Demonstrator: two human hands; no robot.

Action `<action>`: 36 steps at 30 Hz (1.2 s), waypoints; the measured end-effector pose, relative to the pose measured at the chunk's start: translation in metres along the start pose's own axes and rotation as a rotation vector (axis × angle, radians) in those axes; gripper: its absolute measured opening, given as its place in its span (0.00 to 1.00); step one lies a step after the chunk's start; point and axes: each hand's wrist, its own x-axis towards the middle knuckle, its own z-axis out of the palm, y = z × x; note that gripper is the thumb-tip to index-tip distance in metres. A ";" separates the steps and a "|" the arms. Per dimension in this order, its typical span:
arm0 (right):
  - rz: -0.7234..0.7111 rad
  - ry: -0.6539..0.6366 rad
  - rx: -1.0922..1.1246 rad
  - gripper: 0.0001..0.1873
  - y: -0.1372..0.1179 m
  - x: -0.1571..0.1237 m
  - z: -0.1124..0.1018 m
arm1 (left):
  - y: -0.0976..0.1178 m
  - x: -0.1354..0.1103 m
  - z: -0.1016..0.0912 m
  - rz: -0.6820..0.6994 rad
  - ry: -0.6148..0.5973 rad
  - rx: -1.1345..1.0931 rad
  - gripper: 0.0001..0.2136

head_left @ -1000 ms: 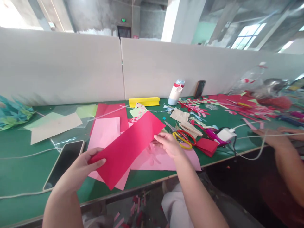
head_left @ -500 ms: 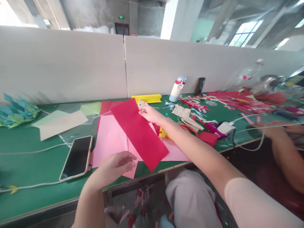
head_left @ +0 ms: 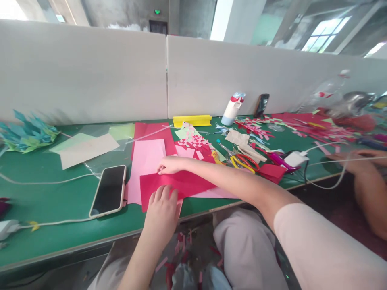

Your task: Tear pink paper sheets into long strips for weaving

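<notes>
A red sheet of paper [head_left: 193,182] lies lengthwise near the table's front edge, over pink sheets [head_left: 148,155]. My right hand [head_left: 171,165] reaches across it, fingers pinched at its upper edge toward the left end. On the sheet's lower left part my left hand [head_left: 163,203] rests, fingers laid flat and slightly apart. Behind them is a red-and-pink woven paper piece [head_left: 195,141] with small paper bits on it. Scissors with red and yellow handles [head_left: 243,161] lie right of my right forearm.
A phone [head_left: 108,191] lies left of the papers, beside a white cable. A yellow folded piece [head_left: 192,121] and a white bottle [head_left: 232,108] stand along the white partition [head_left: 121,76]. Paper strips cover the right side, where another person's hands [head_left: 359,161] are.
The red sheet has come down from a raised, slanted position and now lies lengthwise on the table. My right hand moved left with it. My left hand has turned palm down onto it.
</notes>
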 end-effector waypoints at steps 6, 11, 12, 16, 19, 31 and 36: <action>-0.056 0.021 -0.008 0.12 -0.007 -0.021 0.002 | 0.006 -0.010 0.006 -0.031 -0.111 0.133 0.14; -0.045 0.303 -0.053 0.14 -0.008 -0.074 -0.021 | 0.009 -0.015 0.005 -0.021 -0.158 0.159 0.11; -0.050 0.392 -0.070 0.13 -0.008 -0.089 -0.023 | 0.009 -0.016 0.005 -0.014 -0.156 0.160 0.11; 0.002 0.533 -0.088 0.12 -0.006 -0.147 -0.009 | 0.010 -0.020 0.004 0.007 -0.156 0.169 0.10; 0.056 0.501 -0.077 0.11 -0.007 -0.176 0.024 | 0.011 -0.022 0.003 0.010 -0.166 0.177 0.10; 0.113 0.554 -0.179 0.17 -0.011 -0.188 0.093 | 0.011 -0.023 0.005 -0.049 -0.136 0.074 0.14; 0.122 0.579 -0.158 0.14 -0.012 -0.189 0.094 | 0.012 -0.025 0.006 -0.062 -0.133 0.057 0.15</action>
